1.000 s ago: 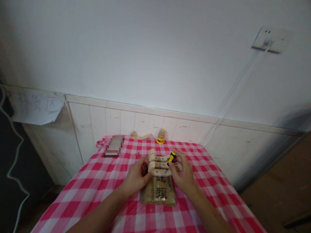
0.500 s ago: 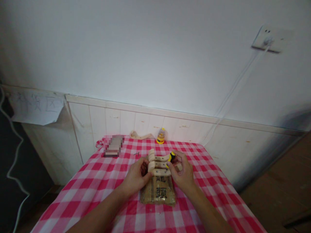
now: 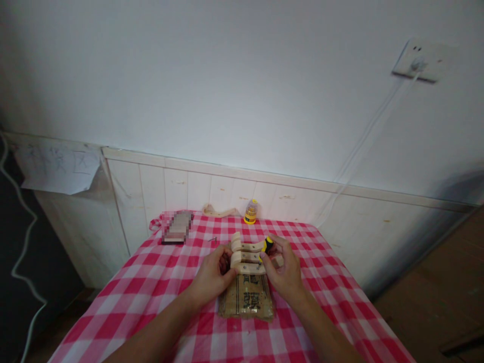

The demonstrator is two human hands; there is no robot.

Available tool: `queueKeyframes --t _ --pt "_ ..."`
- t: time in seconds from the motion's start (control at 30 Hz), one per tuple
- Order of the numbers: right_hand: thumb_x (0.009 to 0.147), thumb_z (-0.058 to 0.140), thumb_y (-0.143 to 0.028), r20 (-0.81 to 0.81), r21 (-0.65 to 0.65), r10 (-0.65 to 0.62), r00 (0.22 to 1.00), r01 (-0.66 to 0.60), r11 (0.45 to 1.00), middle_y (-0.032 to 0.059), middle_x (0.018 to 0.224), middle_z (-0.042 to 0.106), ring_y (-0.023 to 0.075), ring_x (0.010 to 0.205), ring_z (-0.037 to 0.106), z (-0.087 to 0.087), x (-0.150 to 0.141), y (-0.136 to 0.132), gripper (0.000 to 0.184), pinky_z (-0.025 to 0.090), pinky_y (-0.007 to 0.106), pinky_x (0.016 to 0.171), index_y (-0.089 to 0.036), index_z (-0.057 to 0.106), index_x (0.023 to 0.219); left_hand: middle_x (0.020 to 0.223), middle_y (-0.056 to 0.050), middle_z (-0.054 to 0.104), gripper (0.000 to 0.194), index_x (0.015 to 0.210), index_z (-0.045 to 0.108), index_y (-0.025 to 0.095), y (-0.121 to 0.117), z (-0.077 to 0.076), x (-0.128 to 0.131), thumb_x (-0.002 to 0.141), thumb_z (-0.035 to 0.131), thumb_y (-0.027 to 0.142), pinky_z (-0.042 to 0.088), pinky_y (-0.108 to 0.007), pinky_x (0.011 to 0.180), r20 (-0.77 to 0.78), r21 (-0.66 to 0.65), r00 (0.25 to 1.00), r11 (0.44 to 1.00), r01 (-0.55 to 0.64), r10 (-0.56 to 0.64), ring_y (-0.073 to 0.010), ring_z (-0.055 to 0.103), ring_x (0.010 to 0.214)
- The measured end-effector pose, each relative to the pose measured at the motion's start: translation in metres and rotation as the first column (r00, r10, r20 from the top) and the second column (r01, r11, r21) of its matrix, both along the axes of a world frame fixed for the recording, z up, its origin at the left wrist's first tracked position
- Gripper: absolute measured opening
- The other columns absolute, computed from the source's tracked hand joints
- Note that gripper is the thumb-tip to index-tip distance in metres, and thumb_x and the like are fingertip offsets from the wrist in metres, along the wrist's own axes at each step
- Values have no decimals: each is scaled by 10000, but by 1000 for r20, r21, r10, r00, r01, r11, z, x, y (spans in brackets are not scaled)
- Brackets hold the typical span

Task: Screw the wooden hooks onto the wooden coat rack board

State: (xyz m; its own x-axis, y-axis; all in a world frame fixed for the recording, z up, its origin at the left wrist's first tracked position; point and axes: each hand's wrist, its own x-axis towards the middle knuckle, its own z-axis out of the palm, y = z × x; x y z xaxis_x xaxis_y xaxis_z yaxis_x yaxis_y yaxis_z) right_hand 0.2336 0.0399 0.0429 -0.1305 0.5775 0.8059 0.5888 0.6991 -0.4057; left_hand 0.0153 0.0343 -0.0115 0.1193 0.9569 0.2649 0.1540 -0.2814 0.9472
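Check cloth (image 3: 206,335) under everything, nearest stretch btwn the forearms. Brown card (image 3: 247,300) lies flat, just on the near side of both hands' fingers, printed side up, its far end under the wood. L hand (image 3: 214,272): thumb + fingers clamped on curled L ends of 3 wood strips (image 3: 247,268); some fingertips hidden. Strips lie side by side btwn the two hands, w/ screws along them. R hand (image 3: 283,264): thumb + fingers pinched on yellow/blk driver (image 3: 268,244), tilted, tip down by R screw of nearest strip; can't tell if seated. Beyond L fingers: small metal bits (image 3: 214,240); farther + left, a pixelated slab (image 3: 177,228). Farthest past fingers, near wall: loose curved strip (image 3: 219,213), then jar (image 3: 250,214), upright, yellow base.
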Motion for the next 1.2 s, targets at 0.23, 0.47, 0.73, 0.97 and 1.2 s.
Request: queueKeyframes --t 0.23,0.47,0.73,0.97,1.2 --pt "905 663 -207 3 -13 -3 1000 3 1000 55 989 784 220 776 767 2 0 -1 415 656 348 727 -239 595 1313 752 23 612 236 944 552 211 0 0 -1 829 728 318 408 -251 571 -11 23 1000 1000 8 -7 -151 554 637" --pt "911 656 -212 3 -13 12 1000 -12 1000 54 969 775 207 747 753 4 -2 -1 397 655 337 711 -235 604 1303 754 15 616 233 936 568 208 -1 2 -1 824 731 330 413 -258 580 -17 34 1000 999 -5 6 -161 558 653" --pt "914 652 -239 1 -12 -23 1000 23 1000 61 980 773 205 745 750 4 -2 -1 366 649 335 700 -225 599 1276 777 7 629 219 946 562 204 -3 5 0 829 716 306 422 -264 603 -26 23 1000 1000 5 -4 -159 567 665" --pt "904 667 -247 -10 -33 -42 999 42 999 64 974 772 213 739 747 1 -1 0 359 646 351 688 -223 601 1256 728 32 598 243 937 566 208 -2 3 -1 824 742 331 392 -250 564 -28 13 1000 1000 -7 7 -148 535 621" --pt "896 672 -239 -14 0 -37 999 37 999 55 954 773 206 719 741 2 -2 0 364 643 332 665 -228 616 1255 744 21 609 257 944 565 206 -2 2 0 832 749 348 406 -250 578 -16 20 1000 1000 -8 8 -149 540 639"
